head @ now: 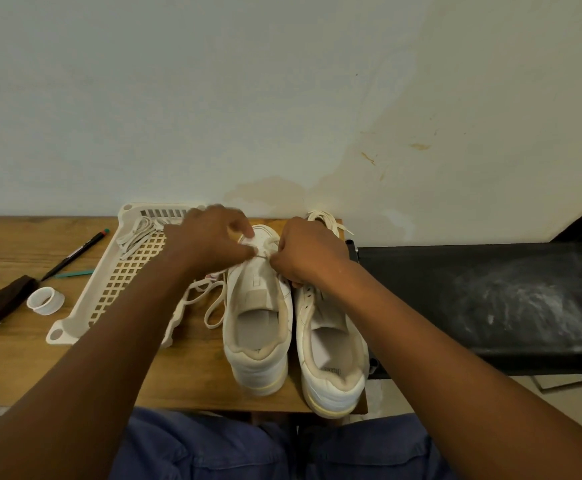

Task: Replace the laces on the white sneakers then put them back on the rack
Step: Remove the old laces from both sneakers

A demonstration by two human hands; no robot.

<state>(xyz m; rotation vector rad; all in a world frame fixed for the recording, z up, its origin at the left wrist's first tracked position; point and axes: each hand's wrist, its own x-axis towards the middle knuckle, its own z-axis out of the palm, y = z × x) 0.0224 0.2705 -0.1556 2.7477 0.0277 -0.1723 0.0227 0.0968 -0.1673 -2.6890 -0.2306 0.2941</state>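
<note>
Two white sneakers stand side by side on the wooden table, heels toward me: the left sneaker and the right sneaker. Over the left sneaker's toe end, my left hand and my right hand each pinch an end of a white lace stretched across the lowest eyelets. A loose lace trails on the table left of that shoe. More laces lie beyond my right hand, and others rest in the tray.
A cream perforated plastic tray sits left of the shoes. Further left lie a black marker, a teal pen, a white tape roll and a brown cloth. A black rack shelf stands to the right.
</note>
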